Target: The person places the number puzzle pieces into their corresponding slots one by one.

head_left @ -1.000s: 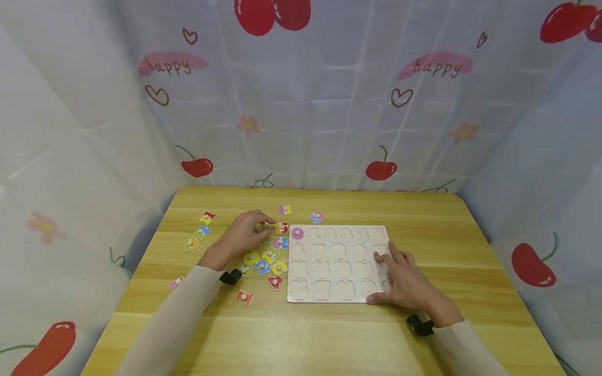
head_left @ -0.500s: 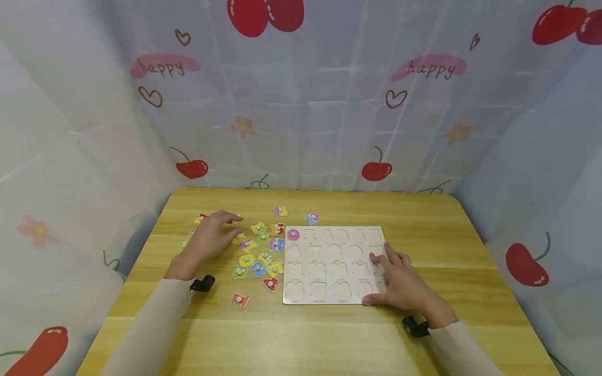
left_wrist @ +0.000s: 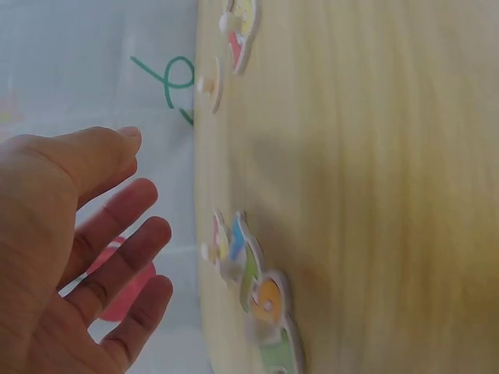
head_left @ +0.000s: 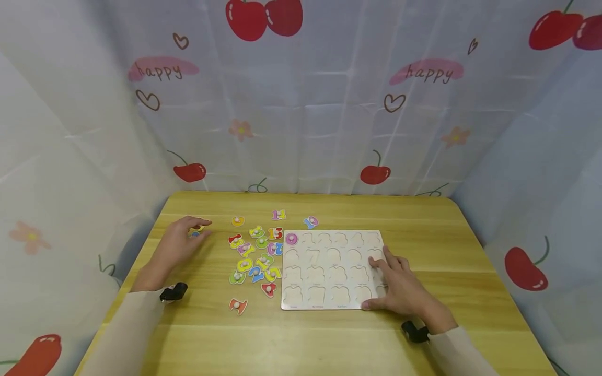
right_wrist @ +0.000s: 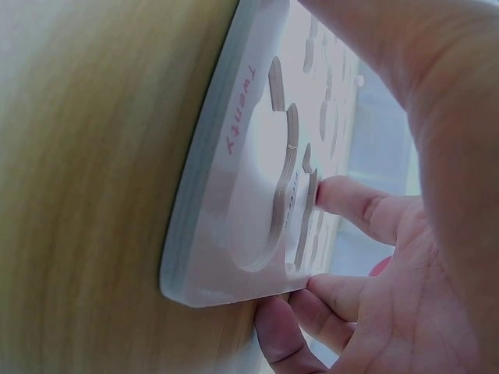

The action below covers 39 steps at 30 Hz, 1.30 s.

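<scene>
My left hand (head_left: 171, 250) hovers at the table's left side, fingers spread and loosely bent, with nothing between them in the left wrist view. Close to it lie several number puzzle pieces with knobs, among them an orange-and-green piece (left_wrist: 267, 304); the hand partly hides them in the head view. My right hand (head_left: 404, 290) rests on the right side of a pale number puzzle board (head_left: 324, 266). Its thumb touches the near edge, one finger lies on top, and others touch the right edge. A purple 0 piece (head_left: 291, 238) sits in the board's far-left recess.
Several loose number pieces lie left of the board, including a yellow 0 (head_left: 244, 265), a red 4 (head_left: 268, 289) and an orange 1 (head_left: 238, 306). A purple piece (head_left: 278, 214) and a blue-and-purple piece (head_left: 311, 222) lie beyond it. A printed curtain (head_left: 320, 115) surrounds the wooden table (head_left: 263, 344).
My left hand has moved left, away from the pieces beside the board, uncovering several of them. The right hand stays on the board. The head view has shifted slightly.
</scene>
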Available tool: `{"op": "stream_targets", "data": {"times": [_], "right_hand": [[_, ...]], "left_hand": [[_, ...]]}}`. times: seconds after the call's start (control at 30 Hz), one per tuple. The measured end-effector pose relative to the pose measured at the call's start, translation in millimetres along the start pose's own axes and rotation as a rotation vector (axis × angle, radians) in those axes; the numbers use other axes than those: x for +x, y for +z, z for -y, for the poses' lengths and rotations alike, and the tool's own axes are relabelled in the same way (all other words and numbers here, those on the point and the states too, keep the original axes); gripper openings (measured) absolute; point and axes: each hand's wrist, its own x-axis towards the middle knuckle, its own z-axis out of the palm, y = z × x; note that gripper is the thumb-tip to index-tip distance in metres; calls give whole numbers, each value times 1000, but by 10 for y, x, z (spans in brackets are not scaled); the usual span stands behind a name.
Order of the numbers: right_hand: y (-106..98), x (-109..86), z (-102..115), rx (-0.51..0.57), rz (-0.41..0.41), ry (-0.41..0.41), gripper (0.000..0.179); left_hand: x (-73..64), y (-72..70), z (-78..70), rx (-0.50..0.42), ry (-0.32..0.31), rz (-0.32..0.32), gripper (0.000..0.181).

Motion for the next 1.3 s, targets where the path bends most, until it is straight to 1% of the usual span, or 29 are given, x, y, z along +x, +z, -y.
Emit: {"op": "stream_targets", "data": {"times": [0.1,0.2,0.27,0.33,0.43,0.57,0.7,0.83,0.97,1.07,1.2,1.3], "right_hand": [[-10,13,4,-1,-16,-15,123],[-33,28,18,1,-20,-12,123],[-44,35,29,8,-11,-2,124],[-57,42,33,10,-9,-4,124],[-63,57,29,10,-14,-8,124],[-54,64,16,5,-19,-3,124],[-27,40,1,0,-15,1,125],[-6,3,-4,8,-6,5,126],[5,-22,-8,7,-9,7,126],[12,-22,-6,8,-12,5,125],[19,-14,5,9,-13,2,125],[20,-9,8,7,-14,2,125]], "left_hand": [[-82,-47,69,-2,-29,4,30],[-164,-88,138,2,-31,-3,27],[-223,-120,175,11,-9,-9,24],[-283,-149,217,25,30,-21,22],[-380,-214,265,49,67,-56,20],[-507,-298,336,69,83,-100,17],[-647,-357,419,80,70,-117,17],[-754,-383,485,65,33,-106,19],[-787,-367,521,52,17,-90,21],[-771,-340,513,56,27,-97,22],[-711,-269,436,46,62,-97,23],[-658,-192,326,22,79,-57,22]]}}
